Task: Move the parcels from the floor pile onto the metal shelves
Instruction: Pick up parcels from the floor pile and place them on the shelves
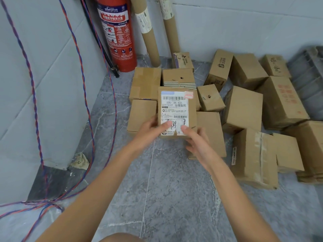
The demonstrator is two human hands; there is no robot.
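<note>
Both hands, left hand (148,131) and right hand (195,142), clasped the small brown cardboard parcel with a white shipping label (176,110) by its near end (long axis pointing away), right of the red fire extinguisher (117,34).

This looks like a storeroom or parcel depot corner, bare and utilitarian. A grey marbled tile floor (157,189) meets plain pale tiled walls (52,67). In the upper middle of the frame a red fire extinguisher (117,32) stands in the corner beside two tall cardboard tubes (148,32) leaning on the wall. Twisted red and blue wires (35,102) hang loose on the left. Taped cardboard parcels (243,109), some with shipping labels, crowd the floor at centre and right.
</note>
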